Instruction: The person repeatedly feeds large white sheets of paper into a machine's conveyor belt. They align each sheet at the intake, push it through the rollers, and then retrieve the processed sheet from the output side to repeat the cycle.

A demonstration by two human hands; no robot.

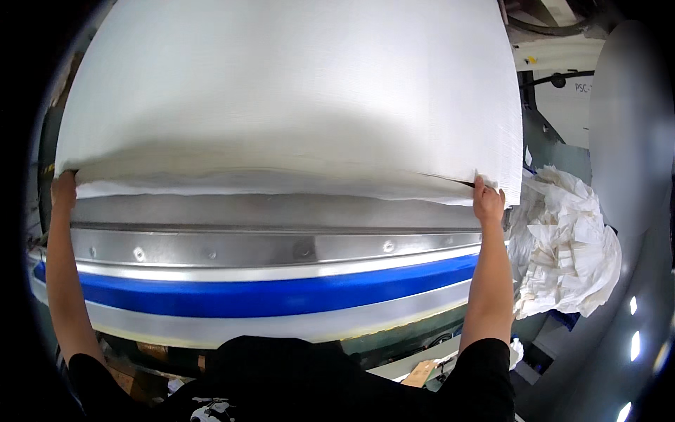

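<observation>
L hand (64,188), R hand (488,201) grip wht sheet (302,77), nr edge.

You are in a factory-like workshop, shown by the long grey metal machine bar (256,250) and heaped, crumpled white sheeting (566,239).

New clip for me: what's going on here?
A person stands at a machine with both arms spread along the near edge of a wide white sheet. The right hand grips it near the right corner; the left hand is at the left end, its fingers hard to make out. Between the sheet and the person run a metal strip and a blue band. A crumpled white heap sits off to the right.
</observation>
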